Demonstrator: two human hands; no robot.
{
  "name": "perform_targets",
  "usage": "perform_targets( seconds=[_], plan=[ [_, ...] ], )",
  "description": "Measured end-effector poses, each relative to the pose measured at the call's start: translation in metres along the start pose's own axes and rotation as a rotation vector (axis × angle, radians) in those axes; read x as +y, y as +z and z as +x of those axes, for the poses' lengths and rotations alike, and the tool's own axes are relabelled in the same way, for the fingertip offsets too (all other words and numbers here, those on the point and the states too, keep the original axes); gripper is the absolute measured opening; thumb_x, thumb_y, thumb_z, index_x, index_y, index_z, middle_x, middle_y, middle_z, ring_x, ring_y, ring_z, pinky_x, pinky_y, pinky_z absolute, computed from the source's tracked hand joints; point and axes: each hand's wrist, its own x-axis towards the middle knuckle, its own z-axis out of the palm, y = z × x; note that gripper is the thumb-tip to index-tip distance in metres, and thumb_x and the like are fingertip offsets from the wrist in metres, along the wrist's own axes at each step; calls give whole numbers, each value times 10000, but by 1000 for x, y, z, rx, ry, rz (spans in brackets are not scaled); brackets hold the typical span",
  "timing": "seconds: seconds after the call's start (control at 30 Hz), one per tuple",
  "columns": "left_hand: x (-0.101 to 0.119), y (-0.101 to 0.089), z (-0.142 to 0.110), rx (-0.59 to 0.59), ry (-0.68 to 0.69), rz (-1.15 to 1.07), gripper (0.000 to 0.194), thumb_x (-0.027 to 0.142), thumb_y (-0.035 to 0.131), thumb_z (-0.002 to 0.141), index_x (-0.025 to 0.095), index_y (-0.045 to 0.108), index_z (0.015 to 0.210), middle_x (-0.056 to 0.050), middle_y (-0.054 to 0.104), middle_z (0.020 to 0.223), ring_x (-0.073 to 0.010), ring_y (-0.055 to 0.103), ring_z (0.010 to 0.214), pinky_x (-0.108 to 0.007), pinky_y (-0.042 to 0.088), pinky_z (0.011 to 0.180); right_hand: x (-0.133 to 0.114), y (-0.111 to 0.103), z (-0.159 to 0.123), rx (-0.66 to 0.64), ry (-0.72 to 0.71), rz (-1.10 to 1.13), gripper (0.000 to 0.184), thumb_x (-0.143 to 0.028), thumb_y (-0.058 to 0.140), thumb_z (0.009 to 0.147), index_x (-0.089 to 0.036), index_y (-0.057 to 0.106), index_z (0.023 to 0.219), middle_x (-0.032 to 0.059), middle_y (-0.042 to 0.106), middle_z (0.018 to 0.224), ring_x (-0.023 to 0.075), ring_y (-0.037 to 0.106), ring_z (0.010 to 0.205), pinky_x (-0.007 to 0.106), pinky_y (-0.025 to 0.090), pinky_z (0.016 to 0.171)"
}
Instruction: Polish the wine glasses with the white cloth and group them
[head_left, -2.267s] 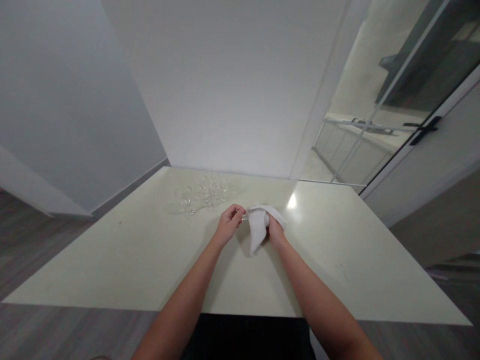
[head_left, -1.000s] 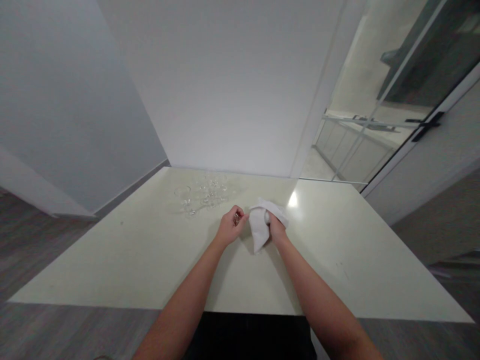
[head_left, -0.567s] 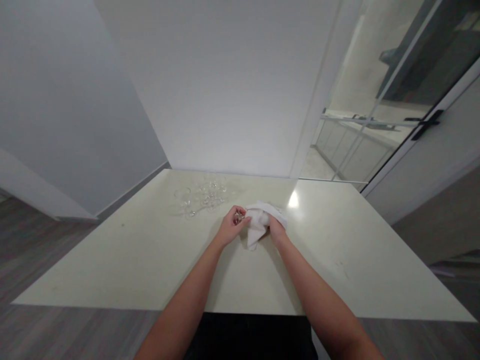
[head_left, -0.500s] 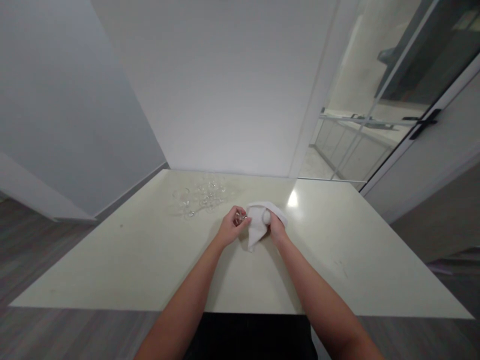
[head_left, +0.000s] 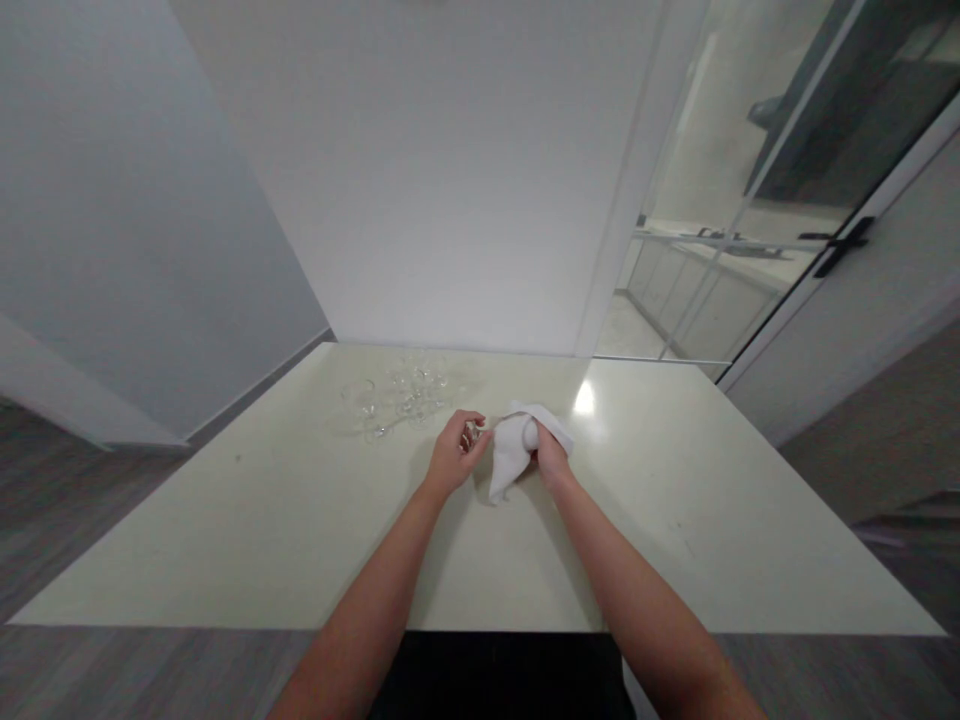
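Observation:
Over the middle of the table, my left hand [head_left: 454, 449] has its fingers curled round a small part of a clear drinking glass [head_left: 471, 434]. Most of that glass is hidden by the fingers and the cloth, so its exact shape does not show. A white cloth [head_left: 512, 447] is bunched in my right hand [head_left: 553, 455], just right of the left one. One corner of the cloth hangs toward the table. The right fingers are tucked in its folds, and whether they also press on the glass cannot be seen.
Several clear stemmed glasses [head_left: 415, 392] lie close together at the back left of the pale glossy table [head_left: 247, 530]. A white wall panel [head_left: 450, 200] rises behind the table's back edge. To the right stands a glazed door with a black handle [head_left: 844, 247].
My left hand has shifted slightly left, and a little more space shows between its fingers and the cloth. The right hand stays with the cloth, whose hanging corner has swung slightly left.

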Motion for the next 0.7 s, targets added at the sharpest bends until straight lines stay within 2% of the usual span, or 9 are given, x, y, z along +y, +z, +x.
perform_targets(
  seconds=[0.07, 0.2, 0.3, 0.37, 0.43, 0.53, 0.63, 0.7],
  plan=[
    [-2, -1, 0, 15, -16, 64, 241, 418, 605, 809, 204, 530, 891, 29, 530, 714, -90, 453, 553, -209, 351, 538, -4, 1, -4, -9, 66, 33, 317, -378, 726, 645, -204, 667, 903, 22, 725, 946, 199, 653, 925, 308, 529, 795],
    [-10, 0, 3, -33, -165, -13, 273, 439, 553, 815, 199, 480, 709, 48, 473, 579, -100, 431, 508, -211, 327, 506, -14, 2, -14, -163, 242, 31, 333, -306, 782, 512, -212, 670, 811, 10, 732, 839, 215, 667, 815, 335, 547, 758],
    [-14, 1, 4, -72, -273, -110, 296, 438, 477, 842, 202, 461, 665, 39, 474, 545, -116, 445, 505, -217, 328, 494, -19, 4, -18, -210, 226, 32, 357, -279, 784, 474, -211, 675, 807, 4, 733, 831, 203, 660, 785, 325, 546, 747],
    [-11, 0, 2, -31, -230, -94, 235, 428, 503, 836, 202, 499, 772, 35, 522, 616, -110, 454, 518, -216, 333, 505, -20, 5, -18, -168, 213, 61, 348, -281, 774, 482, -214, 673, 808, 1, 734, 845, 197, 659, 789, 307, 545, 736],
    [-5, -1, -1, -11, -113, 6, 236, 421, 577, 806, 211, 521, 898, 40, 536, 674, -101, 457, 536, -215, 343, 534, -19, 6, -15, -92, 229, 89, 297, -326, 751, 526, -214, 665, 788, 3, 733, 847, 201, 663, 802, 301, 547, 722],
    [3, -2, -6, -45, 7, 173, 266, 417, 646, 765, 217, 524, 890, 63, 474, 610, -98, 430, 519, -221, 324, 550, -15, 3, -10, -51, 243, 91, 243, -399, 685, 624, -212, 656, 777, 15, 728, 831, 217, 667, 829, 322, 551, 735],
    [3, 0, -5, -37, -25, 159, 257, 435, 614, 781, 214, 483, 800, 64, 449, 566, -103, 423, 510, -225, 303, 535, -9, -3, -7, -69, 206, 26, 236, -366, 689, 624, -212, 663, 799, 12, 723, 833, 215, 661, 856, 341, 540, 803],
    [-2, 3, -2, -54, -154, 42, 271, 453, 542, 814, 212, 446, 735, 59, 442, 543, -104, 415, 486, -224, 299, 507, -6, -8, -7, -112, 114, -50, 265, -328, 736, 582, -207, 675, 810, 13, 723, 864, 210, 651, 885, 357, 517, 873]
  ],
)
